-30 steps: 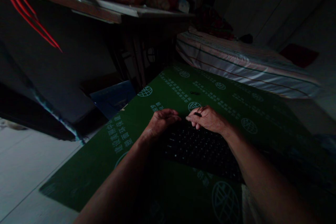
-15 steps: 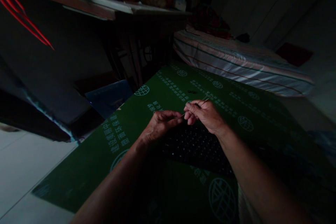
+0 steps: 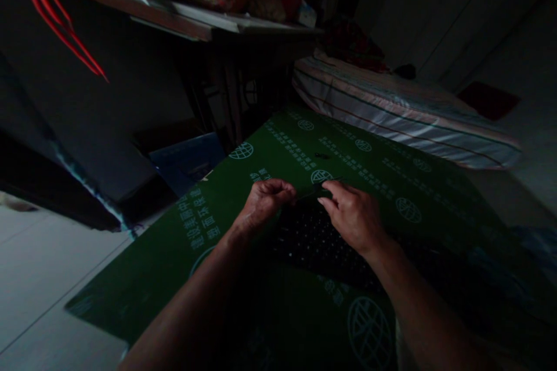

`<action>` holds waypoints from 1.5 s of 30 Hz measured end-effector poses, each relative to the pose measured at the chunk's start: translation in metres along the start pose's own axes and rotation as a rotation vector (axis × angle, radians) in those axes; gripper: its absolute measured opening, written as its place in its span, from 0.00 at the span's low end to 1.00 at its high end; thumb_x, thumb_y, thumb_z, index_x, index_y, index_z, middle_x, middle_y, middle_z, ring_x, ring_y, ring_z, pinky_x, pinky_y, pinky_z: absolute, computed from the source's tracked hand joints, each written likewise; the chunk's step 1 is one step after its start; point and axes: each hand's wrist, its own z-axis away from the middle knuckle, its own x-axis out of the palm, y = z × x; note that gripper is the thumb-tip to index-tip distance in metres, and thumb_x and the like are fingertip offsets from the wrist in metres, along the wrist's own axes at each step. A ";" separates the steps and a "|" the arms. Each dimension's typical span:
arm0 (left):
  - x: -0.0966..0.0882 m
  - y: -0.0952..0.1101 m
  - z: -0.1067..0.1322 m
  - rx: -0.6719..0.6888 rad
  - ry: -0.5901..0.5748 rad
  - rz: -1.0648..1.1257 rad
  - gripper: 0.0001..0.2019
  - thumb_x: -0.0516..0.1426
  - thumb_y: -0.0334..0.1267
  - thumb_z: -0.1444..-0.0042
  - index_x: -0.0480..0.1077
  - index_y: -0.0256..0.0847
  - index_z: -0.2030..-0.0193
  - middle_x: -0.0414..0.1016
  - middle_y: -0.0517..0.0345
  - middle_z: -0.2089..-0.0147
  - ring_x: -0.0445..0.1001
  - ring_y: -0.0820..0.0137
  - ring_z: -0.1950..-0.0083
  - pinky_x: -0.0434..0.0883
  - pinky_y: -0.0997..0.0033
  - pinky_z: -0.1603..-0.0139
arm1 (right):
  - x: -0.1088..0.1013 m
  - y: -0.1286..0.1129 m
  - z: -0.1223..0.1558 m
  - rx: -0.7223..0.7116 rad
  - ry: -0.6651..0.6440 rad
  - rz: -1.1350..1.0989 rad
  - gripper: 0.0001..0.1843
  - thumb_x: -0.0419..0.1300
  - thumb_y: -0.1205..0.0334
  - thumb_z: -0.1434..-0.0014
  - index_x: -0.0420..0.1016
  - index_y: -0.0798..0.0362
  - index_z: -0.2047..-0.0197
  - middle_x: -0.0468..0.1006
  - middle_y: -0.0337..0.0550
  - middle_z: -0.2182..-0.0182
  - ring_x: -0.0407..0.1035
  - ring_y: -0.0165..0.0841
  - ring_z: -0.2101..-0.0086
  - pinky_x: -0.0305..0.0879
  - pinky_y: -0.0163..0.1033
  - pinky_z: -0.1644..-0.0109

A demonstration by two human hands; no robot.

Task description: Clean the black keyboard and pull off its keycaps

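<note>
In the head view, my left hand [image 3: 267, 200] is closed in a pinch on one end of a thin wire-like strand [image 3: 306, 194]. My right hand [image 3: 354, 211] pinches the strand's other side between thumb and forefinger, where a small dark piece [image 3: 319, 186] shows at the fingertips. Its exact kind is too dim to make out. Below both hands lies a black slab with rows of small pale marks [image 3: 315, 237], which looks like a keyboard. All of this is over a green board [image 3: 243, 226] printed with white globes and characters.
A small dark loop-shaped item [image 3: 322, 156] lies on the board beyond my hands. At the upper left stands a cluttered table [image 3: 174, 26] with red cords [image 3: 73, 37] hanging off. A blue panel [image 3: 189, 159] leans below it. Behind the board is a striped mattress [image 3: 409, 107].
My right hand has drawn back a little to the right, widening the gap between the hands. The thin ends that stuck up beyond it now lie lower. The view has shifted slightly.
</note>
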 end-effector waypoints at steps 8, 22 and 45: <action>0.003 0.006 0.004 0.008 -0.028 0.059 0.06 0.61 0.38 0.56 0.73 0.37 0.77 0.74 0.59 0.79 0.70 0.72 0.74 0.66 0.70 0.66 | 0.003 -0.007 -0.011 -0.116 -0.148 0.280 0.07 0.53 0.66 0.42 0.71 0.51 0.62 0.76 0.47 0.69 0.71 0.37 0.70 0.59 0.37 0.69; 0.002 -0.005 -0.004 -0.053 0.215 0.147 0.07 0.63 0.37 0.62 0.73 0.35 0.76 0.74 0.59 0.79 0.71 0.73 0.75 0.68 0.72 0.68 | 0.027 0.029 0.003 0.188 -0.004 -0.798 0.12 0.56 0.57 0.46 0.72 0.57 0.65 0.73 0.38 0.80 0.64 0.26 0.82 0.61 0.31 0.77; 0.001 -0.009 -0.007 -0.106 0.153 0.048 0.07 0.61 0.37 0.59 0.72 0.34 0.74 0.74 0.58 0.77 0.70 0.74 0.76 0.66 0.74 0.70 | 0.032 0.027 -0.006 0.030 -0.089 -0.605 0.08 0.54 0.62 0.44 0.71 0.55 0.64 0.72 0.37 0.79 0.65 0.26 0.79 0.62 0.32 0.72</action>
